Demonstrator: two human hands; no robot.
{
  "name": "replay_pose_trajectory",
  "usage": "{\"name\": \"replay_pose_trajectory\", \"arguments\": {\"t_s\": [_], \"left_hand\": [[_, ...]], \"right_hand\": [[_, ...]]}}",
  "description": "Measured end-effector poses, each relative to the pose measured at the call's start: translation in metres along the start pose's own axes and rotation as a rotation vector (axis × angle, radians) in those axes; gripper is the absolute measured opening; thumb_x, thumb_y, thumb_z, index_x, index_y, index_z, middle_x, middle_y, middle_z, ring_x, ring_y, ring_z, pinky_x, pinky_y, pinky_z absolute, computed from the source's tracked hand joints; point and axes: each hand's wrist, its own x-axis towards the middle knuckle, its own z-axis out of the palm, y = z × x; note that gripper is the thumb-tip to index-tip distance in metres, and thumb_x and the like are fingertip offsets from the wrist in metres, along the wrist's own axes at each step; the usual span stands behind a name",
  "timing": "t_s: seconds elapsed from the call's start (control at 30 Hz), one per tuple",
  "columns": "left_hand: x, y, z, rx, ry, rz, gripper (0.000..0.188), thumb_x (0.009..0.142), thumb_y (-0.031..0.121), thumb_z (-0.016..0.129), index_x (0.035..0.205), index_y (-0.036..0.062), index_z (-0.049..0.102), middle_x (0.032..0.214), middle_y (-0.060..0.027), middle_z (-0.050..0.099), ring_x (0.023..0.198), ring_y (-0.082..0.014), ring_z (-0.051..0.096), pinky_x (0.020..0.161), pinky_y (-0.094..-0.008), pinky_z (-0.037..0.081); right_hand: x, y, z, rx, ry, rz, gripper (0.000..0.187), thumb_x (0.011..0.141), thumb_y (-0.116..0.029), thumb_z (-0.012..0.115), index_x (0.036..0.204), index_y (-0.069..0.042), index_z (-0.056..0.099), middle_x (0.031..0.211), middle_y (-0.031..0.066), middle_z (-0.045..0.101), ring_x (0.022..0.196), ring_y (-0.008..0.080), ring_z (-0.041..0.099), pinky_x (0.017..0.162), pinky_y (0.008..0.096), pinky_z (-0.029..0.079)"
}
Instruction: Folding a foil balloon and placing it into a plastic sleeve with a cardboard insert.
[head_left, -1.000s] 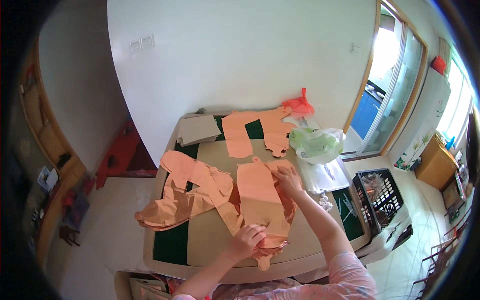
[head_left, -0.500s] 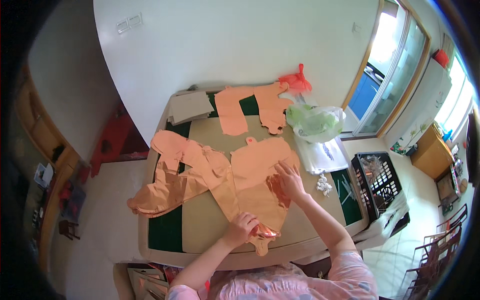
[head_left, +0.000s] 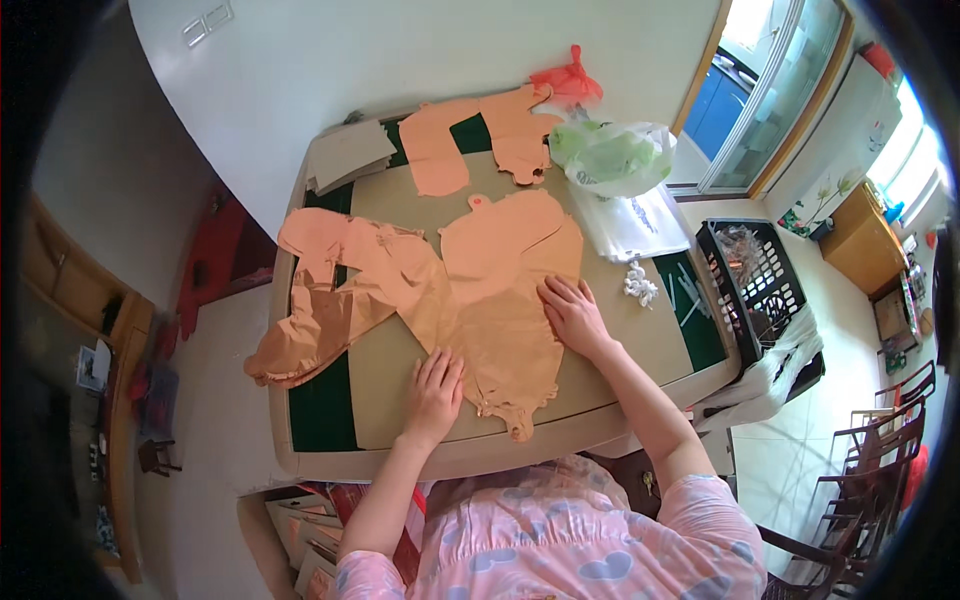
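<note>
A flat rose-gold foil balloon (head_left: 510, 300) lies spread on the table in front of me, with small tabs at its top and bottom ends. My left hand (head_left: 437, 395) rests palm down at its lower left edge, fingers stretched out. Across from it, my right hand (head_left: 575, 318) lies flat on the right edge, its fingers extended. Neither hand grips anything. To the left, more foil balloon pieces (head_left: 340, 290) lie crumpled and folded over one another, touching the spread one.
A flat foil balloon (head_left: 437, 155) and grey card sheets (head_left: 350, 155) lie at the back. On the right are a green-white plastic bag (head_left: 620, 160), clear plastic sleeves (head_left: 640, 225), a small white bundle (head_left: 640, 286) and thin sticks (head_left: 688, 295). A black crate (head_left: 755, 265) stands beside the table.
My left hand has let go of the shiny folded lower end and moved to the left edge. That end now lies flatter. My right hand has shifted to the right edge. The view has tilted down.
</note>
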Motion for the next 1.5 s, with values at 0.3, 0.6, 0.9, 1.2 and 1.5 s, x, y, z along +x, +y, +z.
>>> {"name": "replay_pose_trajectory", "arguments": {"t_s": [0.3,0.6,0.9,1.2,1.5], "left_hand": [[-0.005,0.001,0.000,0.027,0.026,-0.001,0.034,0.085,0.013,0.060,0.119,0.0078,0.059,0.130,-0.0126,0.054,0.125,-0.0294,0.047,0.104,-0.0502,0.036],[0.056,0.032,0.017,-0.190,0.030,0.048,0.034,0.084,0.012,0.060,0.117,0.0094,0.059,0.128,-0.0128,0.054,0.124,-0.0313,0.047,0.105,-0.0501,0.035],[0.086,0.041,0.055,0.001,-0.264,0.354,0.039,0.092,0.030,0.052,0.130,0.0190,0.055,0.142,-0.0121,0.044,0.134,-0.0302,0.037,0.105,-0.0575,0.032],[0.080,0.037,0.051,-0.092,-0.250,0.275,0.043,0.091,0.031,0.053,0.133,0.0193,0.052,0.144,-0.0115,0.041,0.135,-0.0293,0.035,0.107,-0.0579,0.028],[0.077,0.030,0.051,-0.001,-0.112,0.129,0.045,0.091,0.032,0.055,0.133,0.0163,0.052,0.143,-0.0137,0.042,0.135,-0.0301,0.035,0.109,-0.0557,0.027]], "right_hand": [[-0.003,-0.001,0.001,0.040,0.010,-0.011,0.034,0.092,-0.019,0.054,0.125,-0.012,0.056,0.134,0.0097,0.052,0.129,0.0265,0.045,0.107,0.0536,0.031],[-0.002,-0.003,-0.002,0.037,-0.017,0.017,0.036,0.092,-0.018,0.053,0.128,-0.013,0.057,0.136,0.0096,0.052,0.131,0.0260,0.044,0.109,0.0515,0.029],[-0.001,-0.003,0.001,0.017,-0.003,-0.002,0.037,0.091,-0.016,0.055,0.127,-0.012,0.057,0.135,0.0095,0.052,0.130,0.0260,0.044,0.109,0.0522,0.029],[-0.002,-0.004,-0.001,-0.006,0.022,-0.026,0.035,0.090,-0.017,0.055,0.125,-0.011,0.057,0.133,0.0104,0.054,0.128,0.0265,0.047,0.108,0.0513,0.031],[-0.001,-0.006,-0.004,0.022,-0.006,-0.008,0.037,0.091,-0.015,0.053,0.127,-0.011,0.056,0.134,0.0107,0.053,0.130,0.0276,0.045,0.109,0.0517,0.029]]}}
